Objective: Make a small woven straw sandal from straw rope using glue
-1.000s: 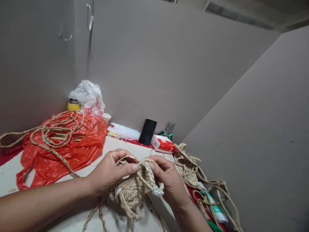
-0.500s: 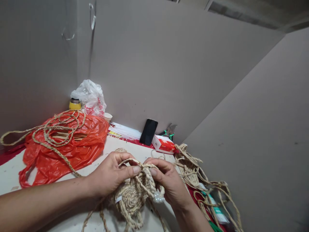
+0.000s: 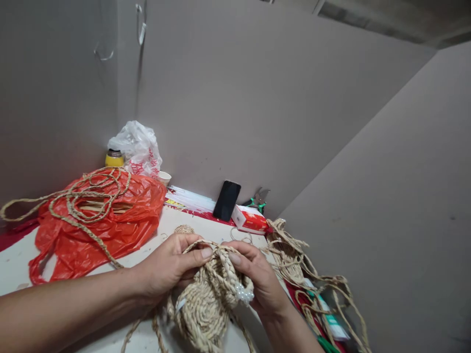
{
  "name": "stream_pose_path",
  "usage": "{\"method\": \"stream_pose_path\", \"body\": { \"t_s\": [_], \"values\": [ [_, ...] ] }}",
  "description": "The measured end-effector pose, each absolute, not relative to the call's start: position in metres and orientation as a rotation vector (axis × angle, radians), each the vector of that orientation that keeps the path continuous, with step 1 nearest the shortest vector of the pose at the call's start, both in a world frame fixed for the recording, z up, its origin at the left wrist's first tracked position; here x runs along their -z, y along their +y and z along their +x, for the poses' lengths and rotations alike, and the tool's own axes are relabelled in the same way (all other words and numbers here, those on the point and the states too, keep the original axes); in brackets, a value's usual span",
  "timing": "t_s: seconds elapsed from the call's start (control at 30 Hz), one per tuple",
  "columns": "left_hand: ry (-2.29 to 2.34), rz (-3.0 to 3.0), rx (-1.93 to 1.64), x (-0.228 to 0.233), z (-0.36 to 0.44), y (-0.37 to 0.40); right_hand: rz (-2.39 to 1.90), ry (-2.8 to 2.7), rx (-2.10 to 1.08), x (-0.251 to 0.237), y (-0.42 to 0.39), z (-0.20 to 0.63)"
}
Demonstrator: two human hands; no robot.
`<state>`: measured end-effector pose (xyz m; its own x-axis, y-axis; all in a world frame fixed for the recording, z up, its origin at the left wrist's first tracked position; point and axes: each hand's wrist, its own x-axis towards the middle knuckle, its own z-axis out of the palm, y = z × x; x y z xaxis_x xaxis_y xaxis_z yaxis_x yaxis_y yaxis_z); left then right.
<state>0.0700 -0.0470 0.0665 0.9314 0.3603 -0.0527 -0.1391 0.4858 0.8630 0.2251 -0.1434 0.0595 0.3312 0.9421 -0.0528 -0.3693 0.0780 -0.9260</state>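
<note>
Looks like a small handicraft work booth, walled in by plain brown cardboard panels [image 3: 257, 98]. White bench [image 3: 18, 264] strewn with braided straw rope [image 3: 84, 196] on an orange plastic bag [image 3: 110, 230], half-woven straw pieces [image 3: 287, 255], green-handled pliers [image 3: 255, 200], phone [image 3: 226, 200] propped against the wall

Both hands close together, thumbs nearly touching. Left hand [image 3: 167, 267] curled, thumb pressed flat on top. Right hand [image 3: 255, 277] curled too, fingers bent and pinching.
</note>
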Motion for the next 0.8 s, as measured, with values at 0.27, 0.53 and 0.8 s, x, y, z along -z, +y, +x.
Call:
{"method": "stream_pose_path", "body": {
  "t_s": [0.27,0.53,0.8],
  "values": [
    [0.183,1.059,-0.266,-0.067,0.068,-0.050,-0.989,-0.597,-1.203,-0.055,-0.143,0.224],
    [0.341,1.094,-0.239,-0.071,0.067,-0.050,-1.044,-0.518,-1.200,-0.050,-0.141,0.222],
    [0.441,1.176,-0.325,-0.073,0.069,-0.049,-1.099,-0.521,-1.169,-0.048,-0.138,0.221]
  ]
}}
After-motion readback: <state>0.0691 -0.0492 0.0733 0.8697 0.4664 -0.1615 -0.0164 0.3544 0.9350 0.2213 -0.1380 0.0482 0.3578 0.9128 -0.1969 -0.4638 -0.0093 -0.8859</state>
